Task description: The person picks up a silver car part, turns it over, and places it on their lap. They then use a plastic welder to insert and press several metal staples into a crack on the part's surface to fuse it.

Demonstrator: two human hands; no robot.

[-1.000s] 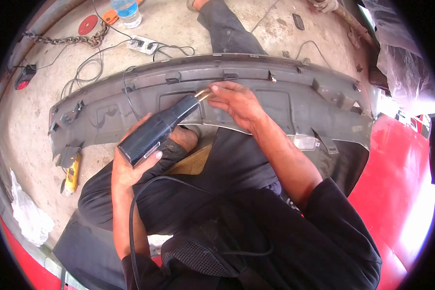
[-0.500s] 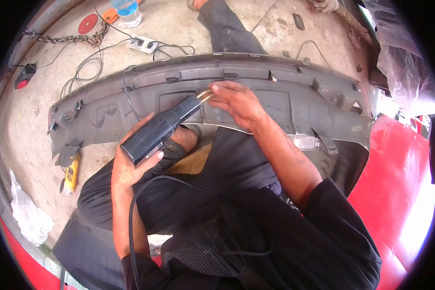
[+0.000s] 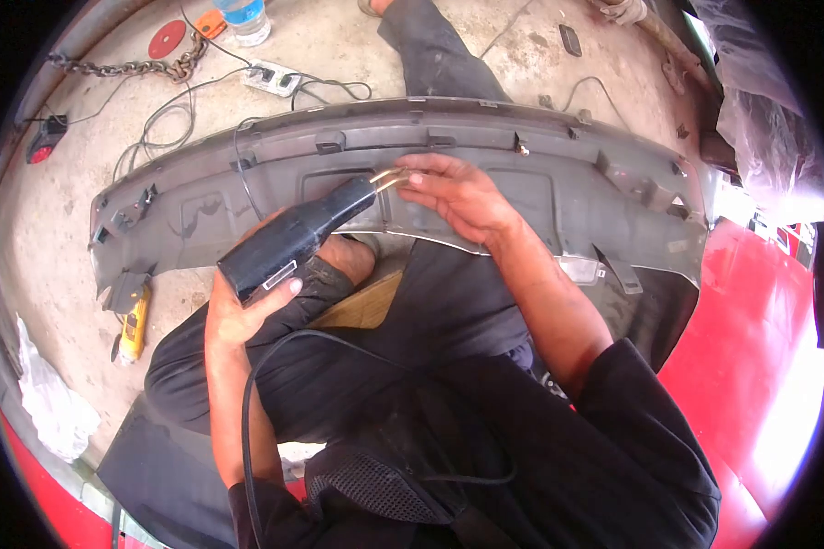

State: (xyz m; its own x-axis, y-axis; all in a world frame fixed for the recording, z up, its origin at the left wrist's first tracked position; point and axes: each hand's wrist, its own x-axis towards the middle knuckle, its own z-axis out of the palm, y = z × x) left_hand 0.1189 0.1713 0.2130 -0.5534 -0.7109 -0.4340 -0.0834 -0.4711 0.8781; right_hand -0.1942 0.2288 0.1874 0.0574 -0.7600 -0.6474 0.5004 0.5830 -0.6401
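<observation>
My left hand (image 3: 235, 317) is wrapped around the body of a black hot stapler (image 3: 288, 240), its thumb along the lower side near a white label. Two brass prongs (image 3: 389, 178) stick out of the tool's narrow end, pointing up and right. At their tips are the fingers of my right hand (image 3: 460, 194), bent and drawn together. Whatever small piece may be between those fingertips is too small to make out. Beneath both hands lies a dark grey car bumper (image 3: 522, 206), its inner side up, with moulded recesses and clip tabs.
A power strip (image 3: 272, 78) with cords lies beyond the bumper, near a chain (image 3: 133, 67), a red disc (image 3: 167, 39) and a water bottle (image 3: 245, 23). A yellow power tool (image 3: 135, 327) rests at left. Another person's trouser leg (image 3: 444, 55) is at the top. Red panels (image 3: 732, 339) stand at right.
The hot stapler has turned slightly, showing more of its label, and my left hand has shifted a little left. My right fingers remain at the prong tips.
</observation>
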